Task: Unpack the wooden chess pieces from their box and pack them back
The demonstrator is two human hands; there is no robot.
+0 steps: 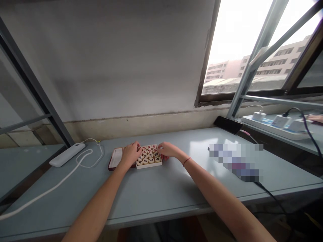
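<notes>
A small white tray (148, 166) of round cream game pieces (149, 155) with red and black marks sits on the grey table. My left hand (130, 154) rests curled on the tray's left side, over its dark red lid (115, 158). My right hand (168, 150) grips the tray's right edge, fingers curled; a thin red band circles that wrist.
A white power strip (67, 154) with a long white cable (45, 192) lies at the left. A blurred-out object (237, 160) with a black cord sits at the right. Another power strip (275, 126) with plugged adapters lies on the sill-side shelf. A metal frame post (32, 84) stands at the left.
</notes>
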